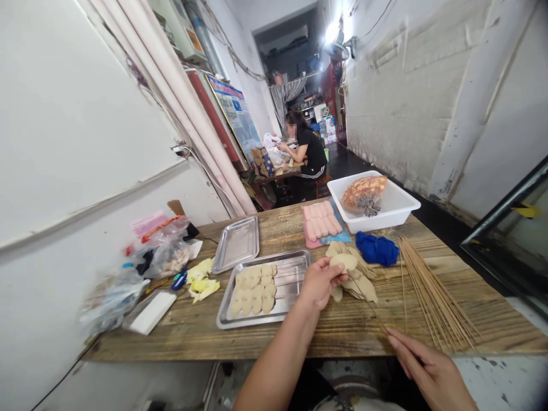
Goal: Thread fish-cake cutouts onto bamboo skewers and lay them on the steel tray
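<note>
My left hand (pixel 319 281) pinches a flat, oval beige slice (pixel 343 262) between thumb and fingers, above a loose pile of similar slices (pixel 363 287). My right hand (pixel 428 365) is closed on the near end of a thin skewer (pixel 377 315), which slants up toward the slice. Whether its tip has entered the slice I cannot make out. Left of my hands is a metal tray (pixel 295 283) with several skewered beige slices (pixel 253 290) in rows. Loose bamboo skewers (pixel 434 294) lie fanned out on the right of the wooden table.
Behind the pile are pink sausages (pixel 321 220) on a sheet, a blue cloth (pixel 377 248) and a white tub (pixel 398 210) holding a bag. A second metal tray (pixel 237 244), yellow scraps (pixel 202 279) and plastic bags (pixel 113 297) lie left. A person (pixel 309 145) sits at a farther table.
</note>
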### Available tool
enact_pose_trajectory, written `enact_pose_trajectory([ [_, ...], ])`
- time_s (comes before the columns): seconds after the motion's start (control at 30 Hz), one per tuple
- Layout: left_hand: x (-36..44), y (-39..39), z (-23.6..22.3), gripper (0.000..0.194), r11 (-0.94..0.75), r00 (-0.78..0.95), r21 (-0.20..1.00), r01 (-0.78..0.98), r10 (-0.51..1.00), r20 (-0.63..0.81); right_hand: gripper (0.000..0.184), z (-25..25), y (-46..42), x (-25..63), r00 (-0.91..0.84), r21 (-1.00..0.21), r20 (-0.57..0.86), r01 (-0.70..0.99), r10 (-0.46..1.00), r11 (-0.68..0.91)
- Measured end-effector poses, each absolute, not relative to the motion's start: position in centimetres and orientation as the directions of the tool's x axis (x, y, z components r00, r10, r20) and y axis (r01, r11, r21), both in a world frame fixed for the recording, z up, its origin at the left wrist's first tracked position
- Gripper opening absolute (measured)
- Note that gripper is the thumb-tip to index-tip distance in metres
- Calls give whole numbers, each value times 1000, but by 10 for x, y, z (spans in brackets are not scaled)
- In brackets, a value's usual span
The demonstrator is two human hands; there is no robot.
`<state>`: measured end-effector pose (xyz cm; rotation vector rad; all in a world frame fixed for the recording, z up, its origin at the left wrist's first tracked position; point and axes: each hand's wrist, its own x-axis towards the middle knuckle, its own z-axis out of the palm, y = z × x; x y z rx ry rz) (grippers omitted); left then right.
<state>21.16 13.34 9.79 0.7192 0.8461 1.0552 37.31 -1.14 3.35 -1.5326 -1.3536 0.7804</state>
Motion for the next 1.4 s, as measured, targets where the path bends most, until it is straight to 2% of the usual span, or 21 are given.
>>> enact_pose_trajectory([
  [0.2,208,133,102,25,416,333,784,-460,900,-282,34,37,-11,370,248,-972,47,236,968,-13],
  [0.37,208,131,107,19,419,329,779,-467,900,-286,32,37,-11,371,261,-987,4,153,965,-37],
  [0.93,214,129,110,26,412,314,767,-493,906,-284,32,12,-6,380,236,-987,-55,137,970,-89],
  [1.2,218,126,110,25,439,347,766,-470,890,-297,30,13,-3,379,234,-997,-59,38,971,-70],
  [1.4,217,126,111,30,357,277,828,-433,927,-254,30,18,-1,384,205,-980,31,196,978,-10],
])
